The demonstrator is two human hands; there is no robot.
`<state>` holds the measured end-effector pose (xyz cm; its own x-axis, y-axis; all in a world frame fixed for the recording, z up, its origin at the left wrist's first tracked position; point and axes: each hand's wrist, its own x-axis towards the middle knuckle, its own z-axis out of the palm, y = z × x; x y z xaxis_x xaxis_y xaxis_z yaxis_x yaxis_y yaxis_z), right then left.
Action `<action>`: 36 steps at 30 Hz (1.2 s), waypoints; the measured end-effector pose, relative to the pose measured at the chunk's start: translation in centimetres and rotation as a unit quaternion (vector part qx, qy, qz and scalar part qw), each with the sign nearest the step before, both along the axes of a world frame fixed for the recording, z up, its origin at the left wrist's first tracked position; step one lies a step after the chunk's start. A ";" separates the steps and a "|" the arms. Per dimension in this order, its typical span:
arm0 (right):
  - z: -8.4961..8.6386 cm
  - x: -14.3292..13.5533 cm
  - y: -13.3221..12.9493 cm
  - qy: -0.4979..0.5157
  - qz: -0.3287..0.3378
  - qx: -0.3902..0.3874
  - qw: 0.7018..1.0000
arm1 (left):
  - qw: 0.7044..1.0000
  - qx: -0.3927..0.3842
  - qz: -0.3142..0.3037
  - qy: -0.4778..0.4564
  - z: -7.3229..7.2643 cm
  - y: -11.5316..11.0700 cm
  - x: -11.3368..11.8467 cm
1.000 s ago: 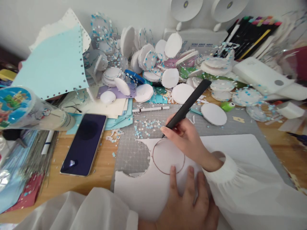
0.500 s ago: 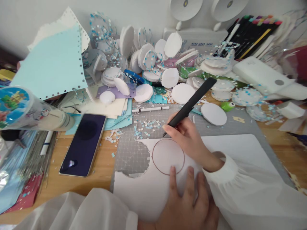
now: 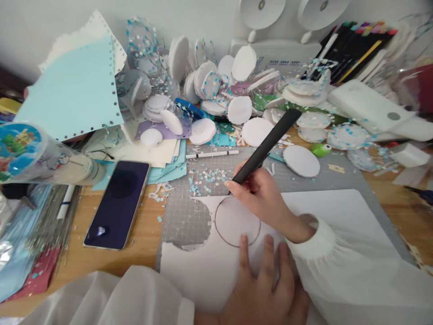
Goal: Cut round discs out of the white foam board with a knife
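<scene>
My right hand [image 3: 262, 194] is closed around a slim black craft knife [image 3: 267, 144]. Its thin tip meets the top edge of a brown circle outline [image 3: 260, 221] on a white foam board [image 3: 199, 275]. Flat on the board, just below the circle, rests my left hand [image 3: 267, 284], fingers spread, one fingertip touching the outline. The board's left edge has rough, curved cut-outs. Under it lies a grey gridded cutting mat [image 3: 182, 221]. A white foam disc [image 3: 301, 161] sits on the mat beyond my right hand.
Left of the mat lie a phone [image 3: 117, 205] and a tipped plastic cup [image 3: 50, 153]. Many white discs and blue-white garlands crowd the back by a white lamp [image 3: 277, 49]. A white pen [image 3: 213, 154] and small paper stars [image 3: 209, 178] lie on the mat.
My right hand and the knife have shifted slightly left and down along the top of the circle. My left hand stays almost still on the board.
</scene>
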<state>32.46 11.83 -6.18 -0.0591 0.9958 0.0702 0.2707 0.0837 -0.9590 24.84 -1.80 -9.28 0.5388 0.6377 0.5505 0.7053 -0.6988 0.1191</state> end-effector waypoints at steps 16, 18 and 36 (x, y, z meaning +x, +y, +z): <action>-0.4 0.0 0.0 0.015 -0.057 0.033 0.998 | 1.000 0.007 -0.003 0.005 -0.1 -0.1 -0.2; -0.5 0.1 0.0 0.022 -0.066 0.036 0.997 | 1.000 0.005 -0.002 0.005 -0.1 -0.1 -0.1; 0.3 1.7 0.2 0.286 -0.246 0.023 0.926 | 0.959 -0.149 -0.157 0.183 4.2 2.7 -4.9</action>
<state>34.12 12.04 -5.87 0.4597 0.8880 -0.0074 -0.2639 0.1286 -0.9559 19.90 0.92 -5.09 0.8524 0.5121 0.1054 0.4985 -0.8569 0.1314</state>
